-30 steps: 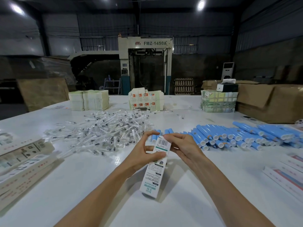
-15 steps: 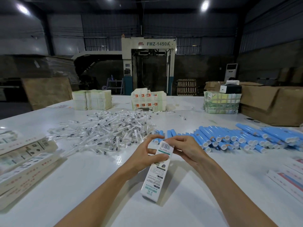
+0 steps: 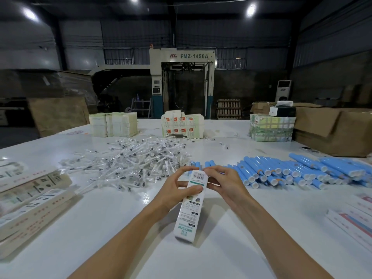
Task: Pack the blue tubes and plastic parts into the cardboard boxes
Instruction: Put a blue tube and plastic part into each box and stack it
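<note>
- Over the last second little has moved: you still hold one slim white box (image 3: 191, 210) tilted in front of you, its lower end at or just above the table (image 3: 100, 218).
- Your left hand (image 3: 177, 188) grips the box near its upper end, thumb clamped across the front and fingers curled behind.
- The fingers (image 3: 211, 171) of your right hand (image 3: 225, 184) have crept further over the top edge and now pinch the end of the box.
- This looks like work on the end flap; whether the box is already filled cannot be told.
- The blue tubes (image 3: 291, 172) lie in a loose row on the table to your right, and the plastic parts (image 3: 136, 164) lie heaped just beyond your left hand. Neither hand touches them.
- Flat boxes (image 3: 30, 194) lie stacked at the left edge of the table.
- Writing: a barcode sits at the top of the held box. Teal capitals near its lower end stand upside down and seem to read "SONIC ELECTRIC", though not surely.
- The machine (image 3: 182, 81) behind the table is marked "FMZ-1450A".
</note>
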